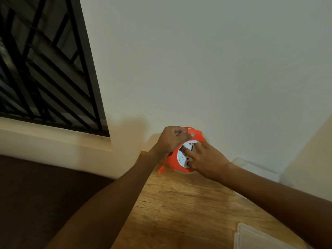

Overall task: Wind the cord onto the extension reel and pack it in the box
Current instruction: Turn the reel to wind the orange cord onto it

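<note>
the extension reel (pixel 181 165) is bright orange round a white face (pixel 183 156) marked with small dark holes and a few orange spots. the table (pixel 179 209) under it is warm honey-brown wood with darker streaked grain. at about three o'clock from the reel sits a clear, colourless box (pixel 258 168); at five o'clock a translucent whitish lid (pixel 256 238). the wall (pixel 197 60) is plain off-white. at ten o'clock, the window grille (pixel 45 69) shows black bars crossing diagonally. the floor (pixel 45 186) is dark brown.
</note>
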Action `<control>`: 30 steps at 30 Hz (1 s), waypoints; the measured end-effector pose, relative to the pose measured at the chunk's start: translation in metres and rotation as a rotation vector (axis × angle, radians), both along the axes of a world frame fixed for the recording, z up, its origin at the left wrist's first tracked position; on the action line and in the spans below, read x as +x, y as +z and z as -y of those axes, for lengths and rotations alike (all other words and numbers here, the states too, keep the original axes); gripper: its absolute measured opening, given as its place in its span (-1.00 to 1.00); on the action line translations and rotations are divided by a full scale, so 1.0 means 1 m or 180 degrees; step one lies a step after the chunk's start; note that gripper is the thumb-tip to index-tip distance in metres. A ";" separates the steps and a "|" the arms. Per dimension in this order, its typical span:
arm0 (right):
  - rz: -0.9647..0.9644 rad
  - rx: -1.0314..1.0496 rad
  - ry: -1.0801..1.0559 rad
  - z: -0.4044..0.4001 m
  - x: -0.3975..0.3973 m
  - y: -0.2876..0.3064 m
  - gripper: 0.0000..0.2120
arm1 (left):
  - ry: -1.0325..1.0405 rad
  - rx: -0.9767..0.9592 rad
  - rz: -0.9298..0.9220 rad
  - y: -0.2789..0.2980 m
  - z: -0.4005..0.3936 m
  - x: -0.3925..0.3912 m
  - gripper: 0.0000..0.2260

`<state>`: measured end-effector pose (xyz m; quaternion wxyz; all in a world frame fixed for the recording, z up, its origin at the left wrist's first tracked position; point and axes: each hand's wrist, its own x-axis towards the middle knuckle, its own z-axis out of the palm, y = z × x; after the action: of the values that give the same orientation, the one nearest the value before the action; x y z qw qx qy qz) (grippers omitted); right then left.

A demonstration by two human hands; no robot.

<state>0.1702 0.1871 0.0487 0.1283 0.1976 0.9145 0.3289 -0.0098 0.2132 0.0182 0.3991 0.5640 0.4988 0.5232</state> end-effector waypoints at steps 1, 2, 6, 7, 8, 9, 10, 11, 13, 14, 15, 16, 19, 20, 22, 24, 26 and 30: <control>0.0011 0.0043 0.0060 -0.001 0.001 0.003 -0.70 | -0.0004 0.0005 -0.0042 0.001 0.000 0.000 -0.76; 0.0027 0.0108 0.0128 -0.002 0.002 0.005 -0.72 | -0.0025 -0.0006 -0.0072 0.003 -0.001 -0.001 -0.75; 0.0089 0.0348 0.0383 -0.005 0.004 0.010 -0.74 | -0.0205 0.0014 -0.0563 0.014 -0.008 -0.010 -0.83; 0.0055 0.0352 0.0427 -0.006 0.004 0.011 -0.72 | -0.0198 0.0018 -0.0831 0.016 -0.010 -0.010 -0.77; 0.0025 0.0323 0.0447 -0.007 0.004 0.012 -0.68 | -0.0188 0.0001 -0.1084 0.016 -0.012 -0.009 -0.70; 0.0003 0.0279 0.0459 -0.008 0.003 0.013 -0.64 | -0.0212 -0.0017 -0.1278 0.015 -0.013 -0.007 -0.67; -0.0006 0.0248 0.0466 -0.008 0.003 0.012 -0.61 | -0.0261 -0.0022 -0.1422 0.013 -0.014 -0.006 -0.67; -0.0008 0.0221 0.0461 -0.007 0.002 0.010 -0.58 | -0.0317 -0.0016 -0.1543 0.011 -0.015 -0.005 -0.68; -0.0033 0.0162 0.0394 -0.004 0.001 0.003 -0.59 | -0.0428 -0.0027 -0.1591 0.008 -0.016 -0.005 -0.71; -0.0062 0.0163 0.0356 -0.004 0.002 0.001 -0.62 | -0.0457 -0.0044 -0.1483 0.008 -0.016 -0.006 -0.72; -0.0107 0.0173 0.0326 -0.004 0.003 0.000 -0.64 | -0.0458 -0.0081 -0.1336 0.008 -0.017 -0.006 -0.70; -0.0150 0.0175 0.0298 -0.005 0.004 0.000 -0.65 | -0.0447 -0.0130 -0.1217 0.009 -0.018 -0.006 -0.69; -0.0239 0.0152 0.0188 -0.003 0.003 0.002 -0.72 | -0.0441 -0.0179 -0.1047 0.012 -0.023 -0.006 -0.65; -0.0291 0.0149 0.0080 -0.001 0.002 0.002 -0.72 | -0.0427 -0.0193 -0.0970 0.013 -0.024 -0.006 -0.64; -0.0402 0.0138 -0.0165 -0.001 -0.002 0.002 -0.68 | -0.0395 -0.0231 -0.0718 0.013 -0.027 -0.006 -0.62; -0.0511 0.0045 -0.0370 -0.004 -0.005 0.003 -0.58 | -0.0358 -0.0257 -0.0509 0.010 -0.027 -0.005 -0.58; -0.0626 -0.0141 -0.0495 -0.008 -0.006 0.009 -0.47 | -0.0313 -0.0336 -0.0384 0.004 -0.027 -0.003 -0.57; -0.0342 -0.0570 -0.0362 -0.011 -0.001 0.016 -0.47 | -0.0367 -0.0590 -0.0098 0.001 -0.026 -0.004 -0.65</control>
<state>0.1688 0.1982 0.0644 0.1146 0.2543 0.9331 0.2270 -0.0139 0.2393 0.0192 0.4713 0.5604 0.5179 0.4422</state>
